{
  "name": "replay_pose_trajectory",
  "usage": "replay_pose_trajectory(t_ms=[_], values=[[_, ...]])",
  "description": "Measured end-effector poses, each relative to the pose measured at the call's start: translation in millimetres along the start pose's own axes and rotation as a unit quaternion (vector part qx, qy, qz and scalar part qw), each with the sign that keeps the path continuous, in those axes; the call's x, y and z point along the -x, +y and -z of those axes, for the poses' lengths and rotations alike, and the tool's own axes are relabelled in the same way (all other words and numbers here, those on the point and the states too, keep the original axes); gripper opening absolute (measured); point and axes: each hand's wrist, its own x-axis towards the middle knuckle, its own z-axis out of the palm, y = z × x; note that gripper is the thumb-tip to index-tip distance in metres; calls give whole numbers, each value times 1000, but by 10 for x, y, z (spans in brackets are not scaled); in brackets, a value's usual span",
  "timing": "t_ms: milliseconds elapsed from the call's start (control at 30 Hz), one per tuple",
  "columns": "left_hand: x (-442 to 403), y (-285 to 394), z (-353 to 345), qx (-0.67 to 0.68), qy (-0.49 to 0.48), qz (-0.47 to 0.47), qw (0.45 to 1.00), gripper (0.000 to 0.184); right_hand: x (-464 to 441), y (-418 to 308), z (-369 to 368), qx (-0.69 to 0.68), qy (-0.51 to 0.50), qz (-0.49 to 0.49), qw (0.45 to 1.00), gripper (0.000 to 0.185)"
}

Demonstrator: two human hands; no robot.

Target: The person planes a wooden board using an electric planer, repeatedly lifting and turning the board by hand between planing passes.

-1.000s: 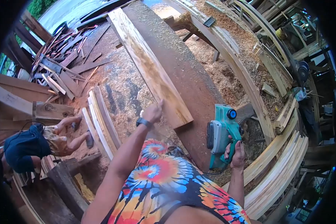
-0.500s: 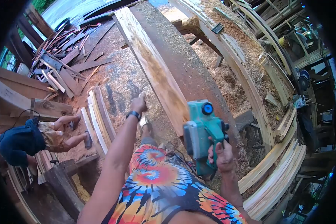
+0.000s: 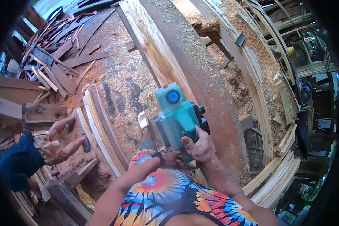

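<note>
1. Planer (image 3: 184, 117), at centre, over the near part of a board (image 3: 154, 37) running toward eleven o'clock. Right hand (image 3: 200, 146) wraps its handle; left hand (image 3: 171, 159), toward six o'clock, lies near its rear, grip indiscernible.
2. Probable hazard: tipping or gouging, should the base overhang the board's edge.
3. Surroundings: shavings (image 3: 180, 45) at twelve o'clock, a possible obstruction; stacked planks (image 3: 278, 180) at four; another person (image 3: 19, 160) between eight and nine.

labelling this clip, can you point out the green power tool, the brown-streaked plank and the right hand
Green power tool (image 3: 180, 116): head view, top of its housing.
Brown-streaked plank (image 3: 155, 45): head view, middle of its upper face.
Right hand (image 3: 202, 147): head view, back of the hand.
</note>
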Motion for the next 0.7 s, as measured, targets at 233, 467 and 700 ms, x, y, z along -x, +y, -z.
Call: replay_pose_trajectory(t_ms=[233,467,700], values=[[211,-65,817,57,-129,102,985,39,-879,-410,-264,6,4,-7,1000,64],[450,-368,1539,116,53,22,992,37,-1850,-714,-433,78,5,66,995,57],[662,-446,1997,247,148,127,949,43,-3057,-1243,-652,118,-19,91,989,53]])
